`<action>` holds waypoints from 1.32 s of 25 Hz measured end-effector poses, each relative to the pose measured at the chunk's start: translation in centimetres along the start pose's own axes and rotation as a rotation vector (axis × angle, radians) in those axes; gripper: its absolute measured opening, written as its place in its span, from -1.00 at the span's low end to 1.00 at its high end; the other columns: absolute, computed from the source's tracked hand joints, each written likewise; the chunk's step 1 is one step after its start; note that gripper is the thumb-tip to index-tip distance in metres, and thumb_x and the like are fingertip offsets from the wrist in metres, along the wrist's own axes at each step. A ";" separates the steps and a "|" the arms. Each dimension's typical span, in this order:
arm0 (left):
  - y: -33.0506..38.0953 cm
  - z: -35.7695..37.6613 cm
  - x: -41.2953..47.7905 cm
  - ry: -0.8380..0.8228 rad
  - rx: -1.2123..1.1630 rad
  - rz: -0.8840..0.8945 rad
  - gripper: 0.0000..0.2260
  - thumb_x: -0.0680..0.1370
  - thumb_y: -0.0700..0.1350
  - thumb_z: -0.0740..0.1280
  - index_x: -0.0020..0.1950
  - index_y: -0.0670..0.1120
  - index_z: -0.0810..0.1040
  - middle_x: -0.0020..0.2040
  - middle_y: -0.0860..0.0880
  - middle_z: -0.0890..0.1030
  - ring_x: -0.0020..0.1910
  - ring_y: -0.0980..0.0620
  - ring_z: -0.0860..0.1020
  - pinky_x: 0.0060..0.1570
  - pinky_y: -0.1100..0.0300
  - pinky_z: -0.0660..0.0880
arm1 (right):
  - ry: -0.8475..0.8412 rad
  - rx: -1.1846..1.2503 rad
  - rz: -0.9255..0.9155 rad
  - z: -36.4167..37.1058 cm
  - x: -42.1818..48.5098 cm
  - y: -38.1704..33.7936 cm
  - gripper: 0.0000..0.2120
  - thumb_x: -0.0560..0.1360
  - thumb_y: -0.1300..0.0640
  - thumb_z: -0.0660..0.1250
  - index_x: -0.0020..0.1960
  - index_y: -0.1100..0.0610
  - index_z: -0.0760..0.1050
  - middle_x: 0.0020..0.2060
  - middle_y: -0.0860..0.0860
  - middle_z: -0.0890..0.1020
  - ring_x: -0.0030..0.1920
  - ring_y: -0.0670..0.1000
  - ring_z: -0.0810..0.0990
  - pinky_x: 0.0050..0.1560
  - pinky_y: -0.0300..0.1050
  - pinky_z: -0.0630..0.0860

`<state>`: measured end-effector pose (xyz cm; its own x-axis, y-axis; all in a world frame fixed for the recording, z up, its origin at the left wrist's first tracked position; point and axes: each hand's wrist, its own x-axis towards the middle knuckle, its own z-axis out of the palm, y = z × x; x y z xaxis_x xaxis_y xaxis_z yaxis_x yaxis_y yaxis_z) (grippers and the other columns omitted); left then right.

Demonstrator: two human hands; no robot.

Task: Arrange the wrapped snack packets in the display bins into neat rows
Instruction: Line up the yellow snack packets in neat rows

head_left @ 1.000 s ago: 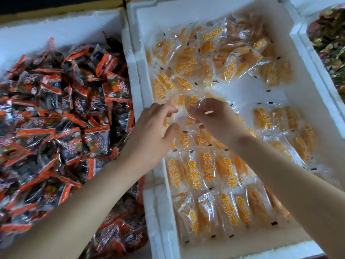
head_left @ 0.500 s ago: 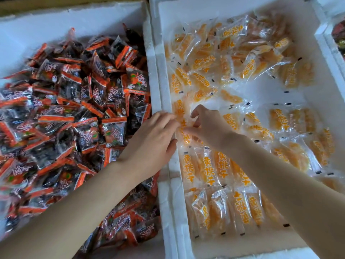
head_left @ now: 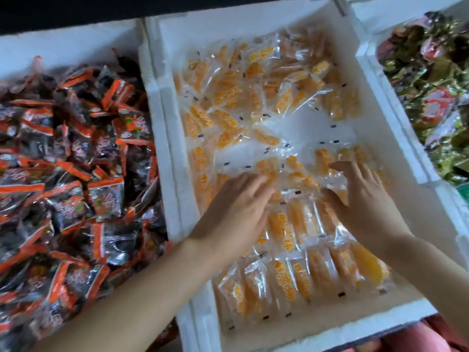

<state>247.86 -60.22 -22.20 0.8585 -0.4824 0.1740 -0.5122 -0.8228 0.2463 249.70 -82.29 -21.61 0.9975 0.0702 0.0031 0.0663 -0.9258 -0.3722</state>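
- White foam bin (head_left: pixel 175 174) in the middle: it holds the clear snack packets of orange pieces. Each packet carries orange printed characters and a small black mark at its edge; the characters are too blurred to read.
- Left foam bin (head_left: pixel 63 47): heaped with dark packets (head_left: pixel 76 174) with orange-red bands and white script, which is also unreadable.
- Right foam bin (head_left: pixel 398 115), partly in view: a loose heap of green and gold packets (head_left: pixel 436 85), some with red patches.
- Loose orange packets (head_left: pixel 253 92): these lie at all angles across the far half of the middle bin.
- Lined-up orange packets (head_left: pixel 299 280): 2 rows stand side by side in the near half, their long sides touching.
- Right hand (head_left: pixel 365 204): palm down, fingers straight and spread, thumb out toward the left. It is over packets near the bin's right wall and grips nothing; I cannot tell whether it presses them or hangs just above.
- Left hand (head_left: pixel 236 214): palm down, fingers straight and close together, lying flat on packets at the bin's middle — nothing gripped.
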 end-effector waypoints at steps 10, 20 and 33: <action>4.3 4.3 3.1 -0.174 0.083 0.074 -0.51 0.38 -0.04 0.49 0.28 -0.10 0.50 0.27 -0.15 0.52 0.29 -0.17 0.46 0.31 -0.07 0.36 | -0.049 -0.016 0.148 -1.1 -1.2 3.8 -0.57 0.49 0.02 0.32 0.27 0.08 0.25 0.04 -0.02 0.61 0.00 0.18 0.57 -0.19 -0.06 0.37; 5.5 4.8 10.8 -0.080 -0.025 0.079 -0.64 0.54 -0.11 0.30 0.32 -0.19 0.47 0.30 -0.17 0.47 0.34 -0.17 0.39 0.33 0.01 0.26 | 0.303 0.095 0.185 -2.4 6.6 6.1 -0.79 0.51 0.17 0.25 0.12 0.19 0.35 0.05 0.15 0.53 -0.06 0.20 0.52 -0.18 -0.01 0.40; 5.3 6.2 12.7 -0.176 -0.051 0.059 -0.66 0.62 -0.09 0.19 0.37 -0.16 0.41 0.36 -0.12 0.38 0.35 -0.10 0.34 0.34 0.08 0.21 | 0.092 -0.435 0.057 -0.8 6.9 7.6 -0.77 0.53 0.21 0.25 0.17 0.20 0.48 0.08 0.16 0.48 0.08 0.20 0.46 -0.13 0.04 0.45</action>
<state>256.24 -72.57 -24.62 0.8155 -0.5784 0.0217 -0.5590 -0.7772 0.2889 257.10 -89.10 -23.66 0.9965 -0.0003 0.0841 -0.0046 -0.9987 0.0504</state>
